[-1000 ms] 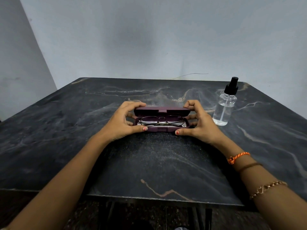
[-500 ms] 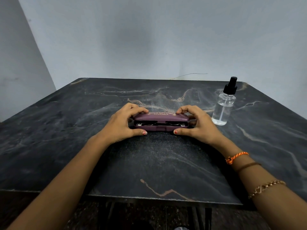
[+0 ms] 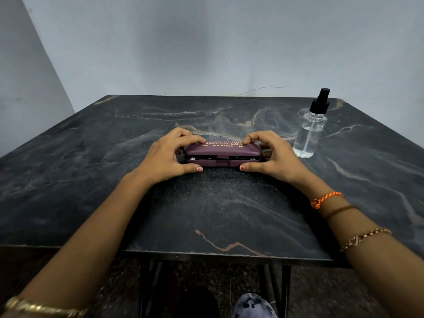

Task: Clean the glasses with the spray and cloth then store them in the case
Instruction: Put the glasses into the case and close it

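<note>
A maroon glasses case [image 3: 222, 152] with gold lettering lies in the middle of the dark marble table [image 3: 218, 210]. Its lid is almost down, leaving a thin gap at the front. Through that gap bits of the glasses [image 3: 202, 158] show inside. My left hand [image 3: 167, 154] grips the case's left end, fingers curled over the lid and thumb against the front of the base. My right hand [image 3: 273, 154] grips the right end the same way. No cloth is in view.
A clear spray bottle [image 3: 309, 134] with a black nozzle stands to the right of the case, just beyond my right hand. A grey wall runs behind the table. The table's front edge is close to me, with a foot below it.
The case lid came down from upright to nearly closed over the glasses. Both hands stayed at the case's ends, their fingers following the lid down.
</note>
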Tool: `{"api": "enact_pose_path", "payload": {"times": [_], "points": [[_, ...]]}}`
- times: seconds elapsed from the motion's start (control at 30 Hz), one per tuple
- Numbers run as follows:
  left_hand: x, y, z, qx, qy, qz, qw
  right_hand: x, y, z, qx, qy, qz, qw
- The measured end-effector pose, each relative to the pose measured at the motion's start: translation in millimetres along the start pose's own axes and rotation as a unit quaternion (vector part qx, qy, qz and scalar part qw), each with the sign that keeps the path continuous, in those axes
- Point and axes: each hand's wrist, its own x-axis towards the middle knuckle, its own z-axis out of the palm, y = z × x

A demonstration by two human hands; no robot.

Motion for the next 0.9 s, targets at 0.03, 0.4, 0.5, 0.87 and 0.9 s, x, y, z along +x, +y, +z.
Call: {"api": "enact_pose_path", "payload": {"times": [0.03, 0.4, 0.5, 0.87, 0.9], "points": [[0.1, -0.2, -0.1, 0.004, 0.0, 0.0, 1.0, -0.1, -0.2, 0.1, -0.001, -0.001, -0.001, 1.0], [-1.3, -0.6, 0.6, 0.029, 0.012, 0.009, 0.999, -0.8, -1.9, 0.8, -0.005, -0.002, 0.001, 1.0], [-1.5, -1.4, 0.5, 0.038, 0.015, 0.014, 0.999, -1.4, -2.6, 0.1, -0.01, -0.005, 0.002, 1.0], [-2.3, 1.2, 2.9, 0.05, 0.015, 0.09, 0.995, -3.3, -3.5, 0.3, -0.072, 0.011, -0.03, 0.997], [-3.0, 1.5, 3.4, 0.063, 0.02, 0.11, 0.992, -4.2, -4.0, 0.6, -0.103, 0.009, -0.043, 0.994]]}}
